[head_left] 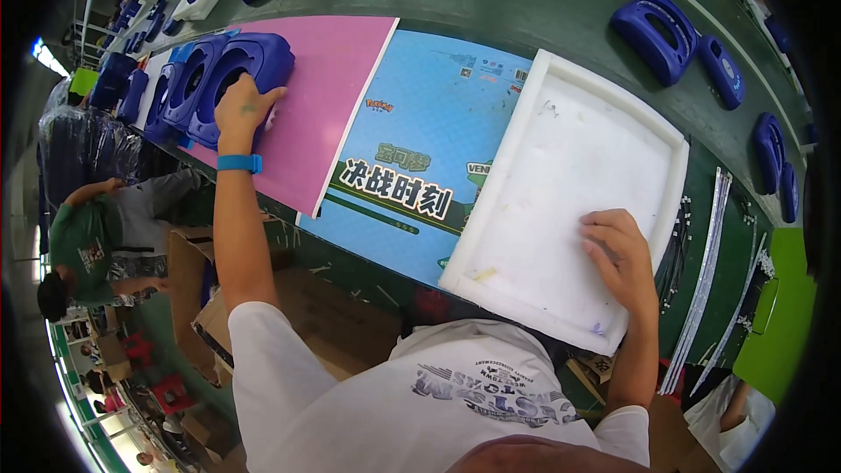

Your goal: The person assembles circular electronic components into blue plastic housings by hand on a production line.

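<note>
My left hand (243, 111) reaches to the far left and grips a blue plastic housing (276, 52) by its rim. The fingers go into its oval opening, and the thumb lies along its right side. More blue housings (182, 88) of the same kind stand in a row just left of it. My right hand (620, 258) holds nothing, its fingers loosely bent and apart, over the right side of a shallow white foam tray (561, 175). A few small marks and scraps show on the tray's floor.
A pink board (324, 79) and a blue printed board (420, 105) lie left of the tray. Blue housings (657, 35) sit on the green surface beyond. White cable strips (701, 280) lie at right. A co-worker (96, 236) and an open cardboard box (188, 289) are at left.
</note>
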